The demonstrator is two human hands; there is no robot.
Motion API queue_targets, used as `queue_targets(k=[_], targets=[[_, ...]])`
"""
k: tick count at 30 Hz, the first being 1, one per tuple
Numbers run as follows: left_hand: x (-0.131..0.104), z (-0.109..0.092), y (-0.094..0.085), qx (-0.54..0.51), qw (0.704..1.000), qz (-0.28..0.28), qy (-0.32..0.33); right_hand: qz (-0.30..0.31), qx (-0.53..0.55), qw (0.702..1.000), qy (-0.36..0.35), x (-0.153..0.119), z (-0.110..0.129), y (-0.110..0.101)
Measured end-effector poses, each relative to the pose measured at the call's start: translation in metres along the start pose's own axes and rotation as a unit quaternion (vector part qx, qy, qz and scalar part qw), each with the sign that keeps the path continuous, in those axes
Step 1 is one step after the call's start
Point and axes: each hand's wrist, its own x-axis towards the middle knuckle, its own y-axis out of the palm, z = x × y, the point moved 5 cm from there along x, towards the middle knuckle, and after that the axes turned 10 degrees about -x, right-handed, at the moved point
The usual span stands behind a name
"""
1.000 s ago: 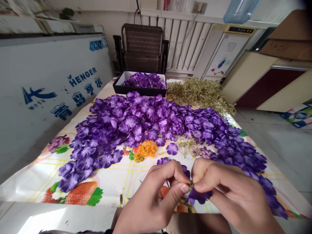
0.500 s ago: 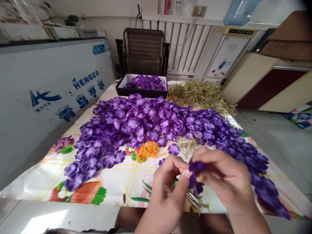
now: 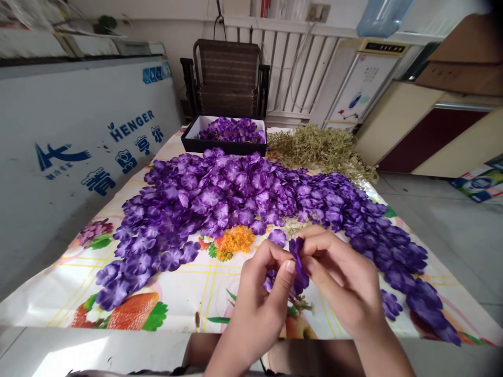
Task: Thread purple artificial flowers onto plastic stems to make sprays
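My left hand and my right hand meet near the table's front edge, with fingertips pinched on a purple artificial flower. The flower stands on edge between them; the exact grip is partly hidden by the fingers. Below it a greenish branching stem shows in part. A loose purple petal piece lies just beyond my hands. Left of that is a small heap of orange bits. A wide pile of purple petal pieces curves around my hands.
At the table's far end stands a black box with finished-looking purple flowers inside. Beside it spreads a heap of dry green stems. A white freezer flanks the left side. A folding chair is behind the table.
Both hands have moved slightly left with the flower, which has turned more edge-on. A purple petal piece by my right wrist, hidden before, now shows. The view has shifted slightly.
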Motion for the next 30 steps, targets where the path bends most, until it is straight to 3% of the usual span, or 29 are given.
queue_targets(k=[9, 15, 21, 25, 30], targets=[[-0.004, -0.002, -0.005, -0.007, 0.999, -0.017, 0.036, 0.002, 0.004, 1.000, -0.010, -0.002, 0.000, 0.012], [-0.001, -0.005, -0.006, -0.010, 1.000, -0.006, 0.008, -0.011, 0.001, 1.000, -0.009, -0.002, -0.001, 0.014], [0.000, -0.008, -0.003, 0.012, 0.999, -0.041, -0.011, -0.084, 0.071, 0.989, 0.101, -0.001, -0.025, 0.012], [0.000, -0.009, 0.002, 0.023, 0.999, 0.014, -0.032, -0.063, 0.129, 0.981, 0.130, -0.001, -0.025, 0.013], [0.002, -0.009, 0.001, 0.060, 0.997, 0.019, -0.040, -0.039, 0.085, 0.985, 0.146, -0.002, -0.023, 0.011]])
